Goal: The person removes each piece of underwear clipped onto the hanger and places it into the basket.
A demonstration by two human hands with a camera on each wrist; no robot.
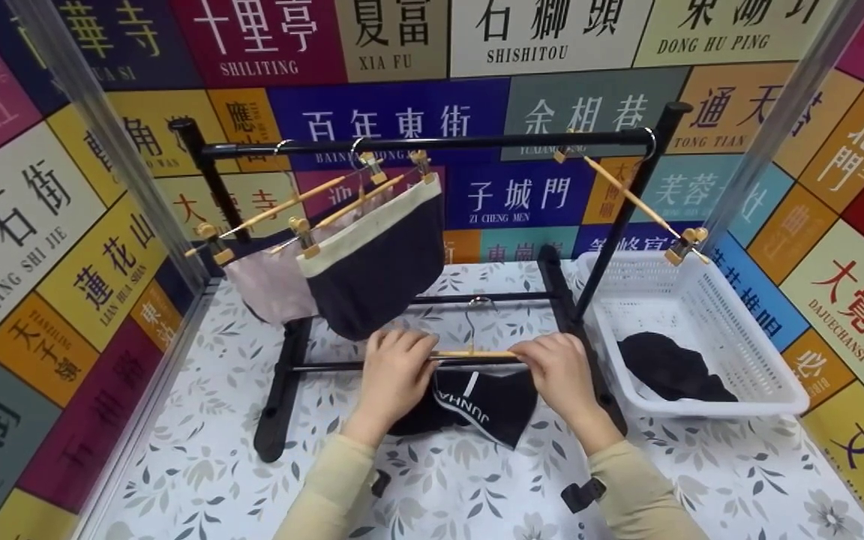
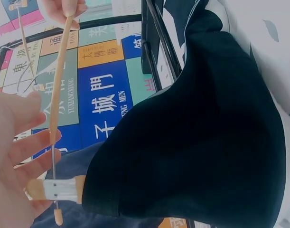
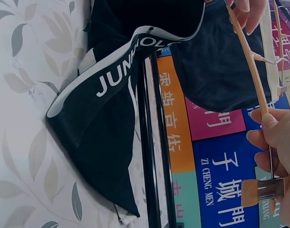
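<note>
My left hand and right hand hold a wooden clip hanger level by its two ends, its hook pointing up. Black underwear with white lettering on the waistband is below the bar. In the left wrist view, the left-end clip bites the underwear's edge, with the left fingers beside it at the bar. Thumb and fingers of the right hand pinch the bar in the right wrist view. There, the right-end clip has no cloth in it, and the loose waistband hangs apart from it.
A black rack stands behind the hands. Dark shorts with a cream waistband and a pink garment hang at its left, a bare hanger at its right. The white basket on the right contains a black garment.
</note>
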